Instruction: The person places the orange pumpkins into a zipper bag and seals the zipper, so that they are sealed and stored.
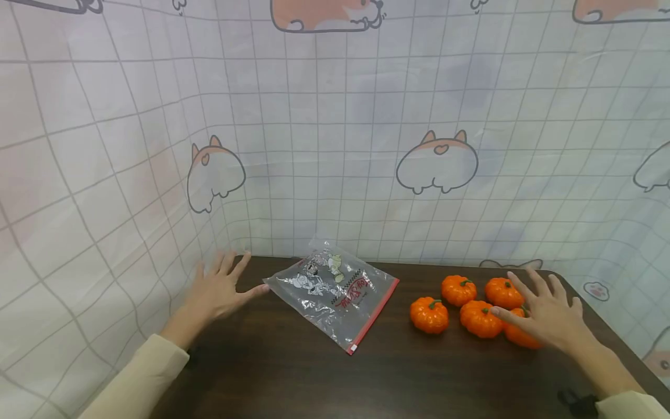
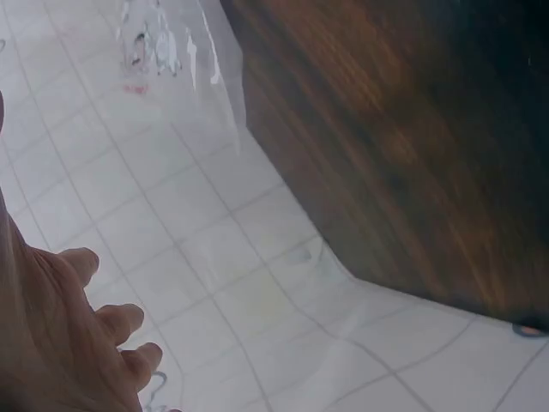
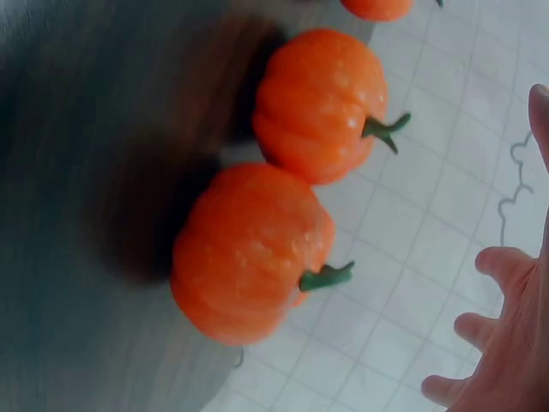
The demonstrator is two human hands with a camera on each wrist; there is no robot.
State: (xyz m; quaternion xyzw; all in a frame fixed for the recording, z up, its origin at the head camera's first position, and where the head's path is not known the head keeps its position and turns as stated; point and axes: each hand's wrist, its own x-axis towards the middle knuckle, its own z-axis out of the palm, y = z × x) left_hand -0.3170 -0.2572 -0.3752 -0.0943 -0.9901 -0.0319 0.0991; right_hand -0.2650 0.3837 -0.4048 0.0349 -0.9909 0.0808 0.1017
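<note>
A clear zip bag (image 1: 335,291) with cartoon print and a red slider edge lies on the dark wooden table. My left hand (image 1: 217,289) is spread beside it, thumb close to the bag's left corner; whether they touch I cannot tell. Several small orange pumpkins (image 1: 429,315) with green stems are grouped at the table's right. Over the rightmost ones hovers my right hand (image 1: 549,314), fingers spread, partly hiding one pumpkin (image 1: 523,334). In the right wrist view, two pumpkins (image 3: 249,253) sit apart from the fingers (image 3: 506,266). Both hands hold nothing.
A white gridded cloth with dog drawings (image 1: 335,145) hangs behind and along both sides of the table (image 1: 293,378). The table's back edge runs close to the cloth, and its right edge slants down past my right hand.
</note>
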